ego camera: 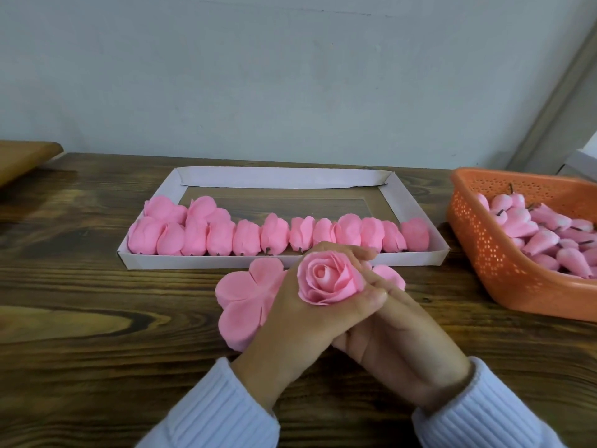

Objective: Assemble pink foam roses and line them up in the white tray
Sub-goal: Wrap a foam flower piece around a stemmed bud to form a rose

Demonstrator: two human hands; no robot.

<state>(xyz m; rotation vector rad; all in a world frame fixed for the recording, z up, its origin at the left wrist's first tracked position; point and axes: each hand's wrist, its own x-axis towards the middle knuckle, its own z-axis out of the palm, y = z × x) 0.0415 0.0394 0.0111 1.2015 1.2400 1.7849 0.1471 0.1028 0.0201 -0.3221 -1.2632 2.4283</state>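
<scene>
A finished pink foam rose (pixel 326 281) faces up at me, just in front of the white tray (pixel 416 257). My left hand (pixel 300 321) wraps around it, thumb along its near side and fingers behind it. Under and beside the left, my right hand (pixel 397 347) cups the rose's base, its fingers curled against it. A row of several pink roses (pixel 245 237) lies on its side along the tray's near wall, with two more behind at the left. A stack of flat pink petal sheets (pixel 240 299) lies on the table, partly under my left hand.
An orange perforated basket (pixel 478 247) with several pink rose buds on short dark stems stands at the right. The wooden table (pixel 80 302) meets a pale wall behind the tray. A wooden board (pixel 22 156) juts in at the far left.
</scene>
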